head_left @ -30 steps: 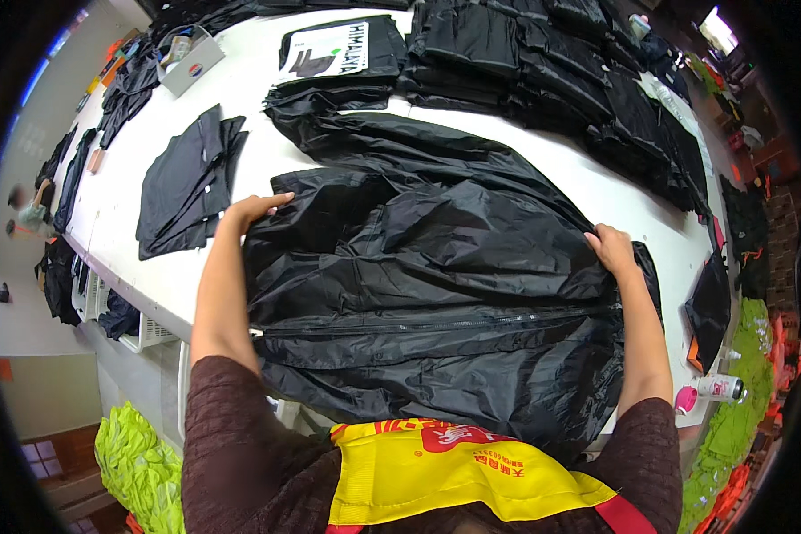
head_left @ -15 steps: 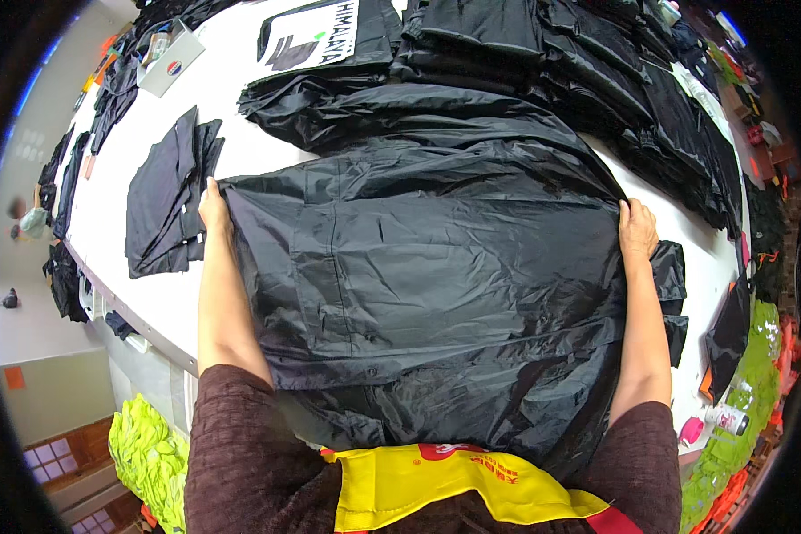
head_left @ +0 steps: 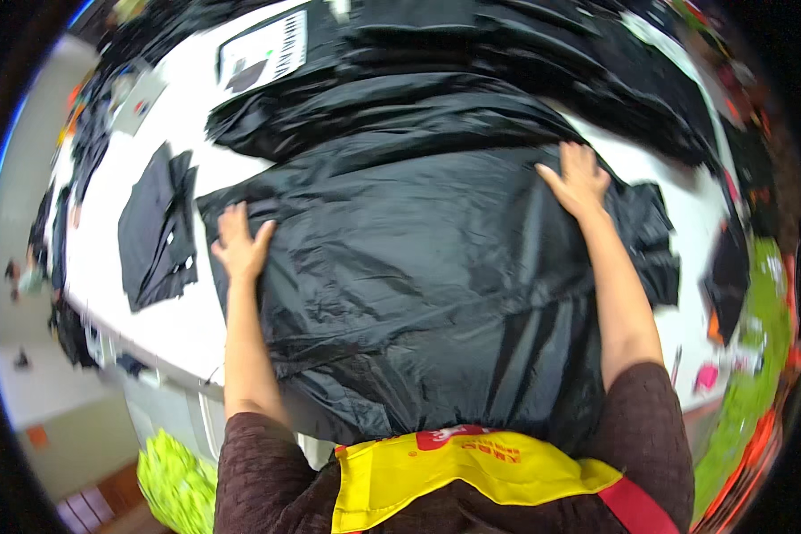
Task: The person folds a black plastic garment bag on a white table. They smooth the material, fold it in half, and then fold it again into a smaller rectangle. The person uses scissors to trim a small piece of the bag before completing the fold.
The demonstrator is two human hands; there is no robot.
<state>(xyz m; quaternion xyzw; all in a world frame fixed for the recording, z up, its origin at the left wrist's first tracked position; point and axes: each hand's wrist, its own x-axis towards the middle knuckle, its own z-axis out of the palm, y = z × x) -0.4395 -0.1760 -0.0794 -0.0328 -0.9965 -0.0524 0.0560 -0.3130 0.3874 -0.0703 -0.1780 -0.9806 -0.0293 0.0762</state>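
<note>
A large black garment of thin, shiny fabric (head_left: 418, 240) is spread over the white table, its near part hanging toward my yellow apron. My left hand (head_left: 242, 242) rests on its left side, fingers spread. On the far right part lies my right hand (head_left: 580, 182), flat with the thumb stretched away from the fingers. Neither hand grips the cloth. Creases run across the fabric between them. What kind of garment it is, I cannot make out for certain.
Folded dark cloth pieces (head_left: 157, 231) lie on the white table (head_left: 89, 267) at left. Stacks of black garments (head_left: 507, 44) line the far side, beside a white printed bag (head_left: 262, 53). A pink round object (head_left: 707, 376) sits at right. Lime-green cloth (head_left: 176, 481) is heaped below the left edge.
Both hands have let go of the garment's side edges and moved inward onto it, the right also farther away. The fabric now lies flatter, and the whole view has shifted slightly.
</note>
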